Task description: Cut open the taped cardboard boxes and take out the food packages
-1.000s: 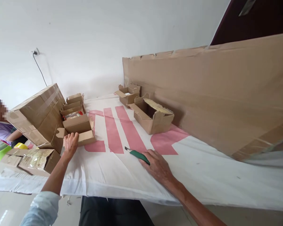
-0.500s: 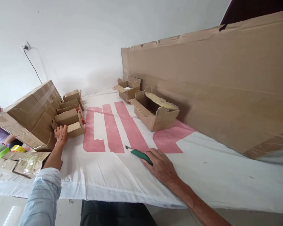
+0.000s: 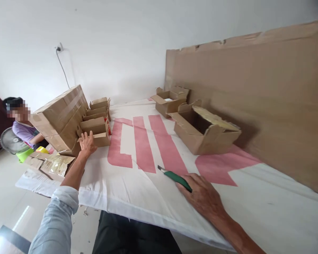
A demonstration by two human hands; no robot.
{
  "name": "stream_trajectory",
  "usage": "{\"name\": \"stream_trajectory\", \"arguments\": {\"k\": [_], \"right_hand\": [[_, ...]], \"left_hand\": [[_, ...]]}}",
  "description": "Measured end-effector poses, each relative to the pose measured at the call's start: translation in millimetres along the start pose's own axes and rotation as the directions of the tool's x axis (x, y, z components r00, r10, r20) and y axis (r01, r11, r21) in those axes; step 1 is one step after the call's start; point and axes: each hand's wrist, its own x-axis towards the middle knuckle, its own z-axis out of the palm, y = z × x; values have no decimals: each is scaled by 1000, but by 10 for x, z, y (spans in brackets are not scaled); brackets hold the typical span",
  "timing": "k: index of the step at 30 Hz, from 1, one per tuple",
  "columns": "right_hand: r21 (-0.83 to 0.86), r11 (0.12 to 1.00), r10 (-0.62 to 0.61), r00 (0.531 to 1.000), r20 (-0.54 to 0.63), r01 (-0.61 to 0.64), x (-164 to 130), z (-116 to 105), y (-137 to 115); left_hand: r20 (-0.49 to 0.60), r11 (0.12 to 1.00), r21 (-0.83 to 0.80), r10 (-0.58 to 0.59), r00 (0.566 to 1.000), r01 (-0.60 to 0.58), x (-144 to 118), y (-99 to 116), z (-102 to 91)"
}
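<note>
My left hand (image 3: 87,143) reaches far out to the left and rests with spread fingers against the front of a small brown cardboard box (image 3: 95,130), the nearest of a row of small boxes. Behind them leans a large taped carton (image 3: 59,114). My right hand (image 3: 202,195) lies on the white cloth (image 3: 137,190) with red print, its fingers over the handle of a green utility knife (image 3: 175,176) whose blade points away to the left.
Two open cardboard boxes (image 3: 205,128) (image 3: 169,100) stand on the cloth beside a tall cardboard sheet (image 3: 254,95) leaning at the right. Flattened boxes with plastic packets (image 3: 54,164) lie at the left edge. A person (image 3: 22,125) sits at far left near a fan (image 3: 10,140).
My left hand pushed the small box back against the large carton. The view swung left, bringing the fan into sight. My right hand stayed on the knife.
</note>
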Motion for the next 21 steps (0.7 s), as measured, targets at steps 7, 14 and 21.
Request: {"name": "stream_trajectory", "arguments": {"k": [7,14,21], "right_hand": [[18,1000,13,1000,17,-14,-48,54,27],[69,997,21,1000,17,-22,-97,122,69],[60,995,70,996,56,-73,-46,66,27]], "left_hand": [[-215,980,-167,70,974,-108,-934,-609,-220],[-69,910,-220,-373,925,350,-1364,-1889,-316],[52,893,-194,-403,914,405,-1560,-1952,-96]]}}
